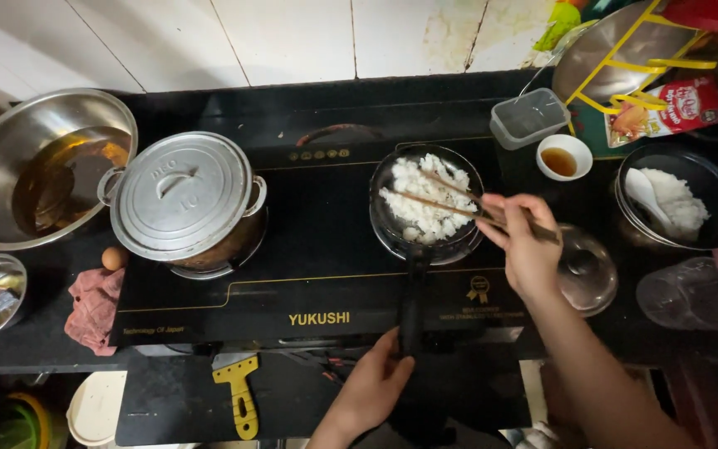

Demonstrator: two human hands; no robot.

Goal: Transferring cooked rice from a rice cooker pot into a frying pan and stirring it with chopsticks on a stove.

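Stirring goes best, I judge, with the small dark frying pan (425, 224) kept flat on the glossy black cooktop (309, 274), so the left hand (371, 387) closes its fingers around the long matte handle (413, 312) near its end. White, clumpy rice (427, 199) fills the round pan. The right hand (521, 245) pinches 2 thin wooden chopsticks (446, 195), tips in the grains; shallow strokes should break clumps. Left stands a dull lidded metal pot (186, 199).
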